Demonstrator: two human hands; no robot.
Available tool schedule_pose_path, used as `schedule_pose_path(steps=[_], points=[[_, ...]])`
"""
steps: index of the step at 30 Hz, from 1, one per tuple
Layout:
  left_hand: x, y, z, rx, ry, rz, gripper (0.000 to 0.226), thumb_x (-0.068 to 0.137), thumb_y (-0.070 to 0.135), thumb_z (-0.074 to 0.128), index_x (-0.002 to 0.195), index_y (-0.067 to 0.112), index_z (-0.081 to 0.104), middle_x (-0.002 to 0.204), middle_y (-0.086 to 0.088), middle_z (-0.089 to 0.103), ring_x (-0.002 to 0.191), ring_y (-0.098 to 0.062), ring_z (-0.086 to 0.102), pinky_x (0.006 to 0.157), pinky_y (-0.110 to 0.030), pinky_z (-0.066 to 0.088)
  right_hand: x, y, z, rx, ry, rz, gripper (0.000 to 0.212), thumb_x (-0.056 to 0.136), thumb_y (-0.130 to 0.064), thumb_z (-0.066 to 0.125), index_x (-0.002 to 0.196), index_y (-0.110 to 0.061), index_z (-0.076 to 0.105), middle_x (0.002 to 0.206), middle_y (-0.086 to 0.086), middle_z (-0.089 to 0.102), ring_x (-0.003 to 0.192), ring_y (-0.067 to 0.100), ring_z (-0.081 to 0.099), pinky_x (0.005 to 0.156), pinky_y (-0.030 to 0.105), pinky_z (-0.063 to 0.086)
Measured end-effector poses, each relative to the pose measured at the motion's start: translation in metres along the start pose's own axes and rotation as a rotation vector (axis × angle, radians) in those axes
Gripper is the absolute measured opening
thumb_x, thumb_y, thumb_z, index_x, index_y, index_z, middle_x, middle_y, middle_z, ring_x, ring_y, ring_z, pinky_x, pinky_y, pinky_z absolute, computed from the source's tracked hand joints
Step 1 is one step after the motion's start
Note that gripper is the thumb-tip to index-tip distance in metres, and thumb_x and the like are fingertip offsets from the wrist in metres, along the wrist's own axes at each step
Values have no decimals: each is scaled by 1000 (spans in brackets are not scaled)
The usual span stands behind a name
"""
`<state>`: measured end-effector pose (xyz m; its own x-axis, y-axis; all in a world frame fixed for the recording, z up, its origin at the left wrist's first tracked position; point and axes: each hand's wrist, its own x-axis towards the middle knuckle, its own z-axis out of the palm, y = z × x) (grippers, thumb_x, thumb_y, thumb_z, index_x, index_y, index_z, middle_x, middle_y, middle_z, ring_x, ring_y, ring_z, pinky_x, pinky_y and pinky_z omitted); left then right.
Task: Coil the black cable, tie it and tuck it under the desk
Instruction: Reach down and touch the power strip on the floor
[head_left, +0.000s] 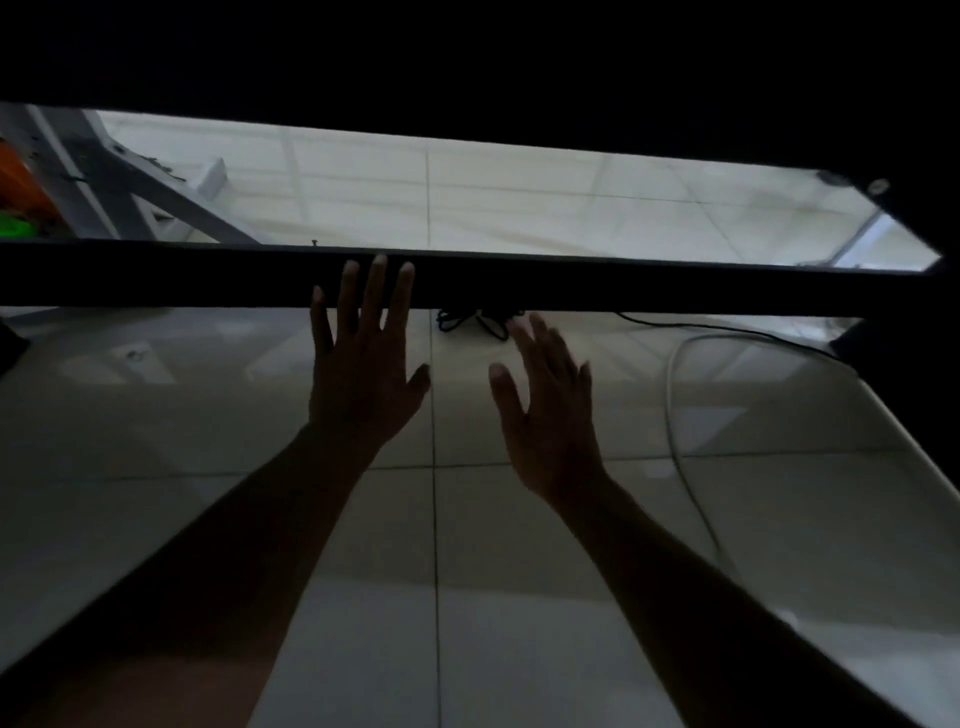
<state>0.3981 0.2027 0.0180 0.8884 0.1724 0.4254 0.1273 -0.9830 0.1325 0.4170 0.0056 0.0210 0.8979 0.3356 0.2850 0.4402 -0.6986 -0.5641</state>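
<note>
Black cable (475, 323), bundled loosely on pale floor tiles (519, 519).
Lies partly hidden behind the dark desk crossbar (649, 288), with one strand trailing rightward.

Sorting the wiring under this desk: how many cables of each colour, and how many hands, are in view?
Black cable: 1
White cable: 1
Hands: 2, left hand and right hand
Total: 4
</note>
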Motion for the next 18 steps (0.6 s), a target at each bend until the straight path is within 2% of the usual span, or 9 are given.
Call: schedule_pose_path(steps=[2,4,6,8,10,14,18], points=[[-34,29,-3,-58,-75,30,100,87,50,65,161,17,6,168,-15,5,155,-36,3,122,-59,7,-48,2,-9,16,-49,66,61,101,-56,27,156,-30,33,168,-9,15,155,7,2,123,40,-6],[-73,65,-6,-196,-232,39,94,92,51,60,161,22,4,169,-10,6,155,-32,3,124,-55,7,-92,7,-20,-14,-100,129,64,97,-60,24,153,-32,36,167,-10,20,155,7,4,123,42,-6],[-118,100,-11,-335,-422,6,91,94,52,57,161,27,0,169,-5,4,155,-28,2,124,-50,6,-133,13,-34,-87,-110,191,65,92,-59,28,148,-31,45,163,-7,31,154,14,15,124,48,1],[-163,130,-12,-405,-509,-48,90,95,52,55,160,28,-1,169,-5,4,155,-29,4,124,-49,7,-167,20,-52,-152,-86,270,59,89,-54,39,140,-30,54,156,-4,42,150,21,28,122,55,13],[-205,161,-18,-428,-559,-44,87,97,53,51,160,25,-1,169,-7,2,155,-30,1,124,-50,5,-202,29,-72,-247,-69,342,55,85,-52,49,135,-29,57,150,-2,47,144,25,36,119,55,22],[-266,212,-33,-411,-625,54,82,98,55,44,161,25,2,169,-8,-4,155,-29,-9,124,-53,-1,-274,40,-112,-355,40,493,60,79,-48,65,133,-28,54,146,3,46,137,30,39,113,51,30],[-291,236,-35,-374,-571,128,76,96,56,47,157,17,27,167,-12,17,155,-33,10,122,-56,6,-325,46,-135,-352,49,656,71,76,-52,71,137,-27,46,151,3,37,136,31,34,108,52,35]])
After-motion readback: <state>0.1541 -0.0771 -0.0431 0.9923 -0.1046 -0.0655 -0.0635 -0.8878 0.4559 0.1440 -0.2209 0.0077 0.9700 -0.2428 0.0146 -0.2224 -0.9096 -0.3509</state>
